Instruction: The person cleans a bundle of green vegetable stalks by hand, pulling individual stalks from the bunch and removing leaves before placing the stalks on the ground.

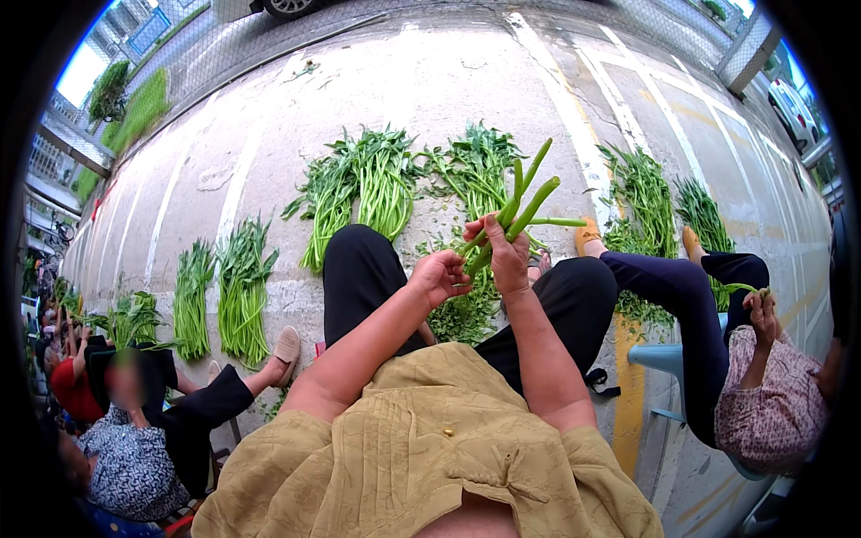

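Note:
My right hand (508, 257) is closed around several thick green stems (536, 196), probably water spinach. Their upper ends fan out above the fingers, and one points to the right. Close beside it, my left hand (439, 277) has its fingers curled together near the lower part of the stems. Whatever those fingers pinch is too small to make out. Beneath both hands, between my knees, lies a pile of loose leaves and trimmings (462, 320) on the ground.
Leafy bundles (384, 184) lie ahead, with another bundle (482, 170) beside them. More greens rest at left (243, 291) and right (647, 202). A seated person (771, 386) works at right on a blue stool (659, 357); another person (134, 462) sits at left. A wire fence (350, 31) stands beyond.

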Tool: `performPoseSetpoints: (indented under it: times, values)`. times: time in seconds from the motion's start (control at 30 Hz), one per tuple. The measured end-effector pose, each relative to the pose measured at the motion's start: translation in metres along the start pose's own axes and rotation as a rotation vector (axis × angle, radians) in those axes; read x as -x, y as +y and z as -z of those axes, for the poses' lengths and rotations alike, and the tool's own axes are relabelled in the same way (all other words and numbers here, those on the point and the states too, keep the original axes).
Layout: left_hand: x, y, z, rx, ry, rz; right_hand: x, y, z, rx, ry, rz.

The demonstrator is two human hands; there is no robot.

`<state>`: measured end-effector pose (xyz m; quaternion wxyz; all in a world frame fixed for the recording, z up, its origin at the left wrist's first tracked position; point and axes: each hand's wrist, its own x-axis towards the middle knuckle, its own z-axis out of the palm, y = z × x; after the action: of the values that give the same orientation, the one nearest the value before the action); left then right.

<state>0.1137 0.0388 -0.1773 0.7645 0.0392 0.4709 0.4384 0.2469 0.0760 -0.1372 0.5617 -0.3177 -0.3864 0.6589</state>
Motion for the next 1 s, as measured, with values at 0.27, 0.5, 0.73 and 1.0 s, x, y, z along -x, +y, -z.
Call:
performPoseSetpoints:
  times: [0.27, 0.5, 0.73, 1.0]
  values:
    - [-0.025, -0.012, 0.033, 0.169, 0.081, 0.176, 0.0, -0.012, 0.0, 0.0, 0.025, 0.128]
    - [-0.013, -0.024, 0.043, -0.594, 0.293, -0.376, -0.012, -0.031, 0.016, -0.176, 0.135, 0.07]
    - [0.001, -0.017, 0.007, -0.988, 0.217, -0.954, -0.011, -0.02, 0.018, -0.162, 0.09, 0.003]
    - [0.025, -0.008, -0.024, -1.158, 0.221, -1.113, -0.006, -0.007, 0.01, -0.102, 0.084, -0.015]
